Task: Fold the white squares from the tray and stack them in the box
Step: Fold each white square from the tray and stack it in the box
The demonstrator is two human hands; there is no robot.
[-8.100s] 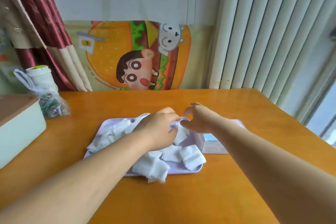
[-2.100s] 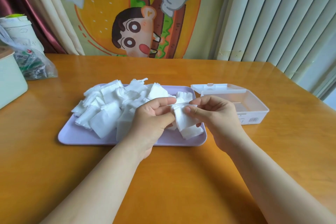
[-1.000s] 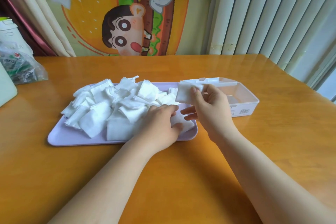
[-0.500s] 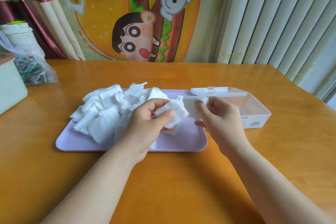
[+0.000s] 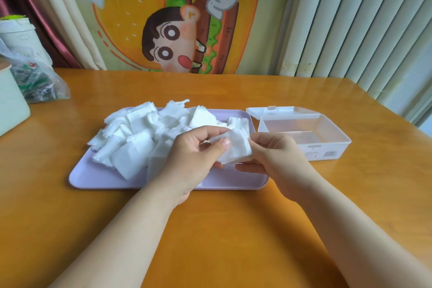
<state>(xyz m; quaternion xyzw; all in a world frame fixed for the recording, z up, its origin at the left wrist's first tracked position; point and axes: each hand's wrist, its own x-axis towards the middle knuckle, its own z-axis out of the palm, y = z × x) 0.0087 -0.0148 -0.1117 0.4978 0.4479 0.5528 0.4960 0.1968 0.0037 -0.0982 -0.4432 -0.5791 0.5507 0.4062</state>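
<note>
A crumpled white cloth square (image 5: 236, 147) hangs just above the right part of the flat lilac plastic tray (image 5: 98, 177). The left hand (image 5: 194, 154) pinches it between thumb and curled fingers, and the right hand (image 5: 273, 154) grips its right edge. The clear plastic box (image 5: 327, 147) stands open just beside the tray.

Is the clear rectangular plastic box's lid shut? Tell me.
No: the lid lies flipped open behind the clear plastic box, its inside exposed.

Head-worn view, forward-down, near table (image 5: 210, 229)
</note>
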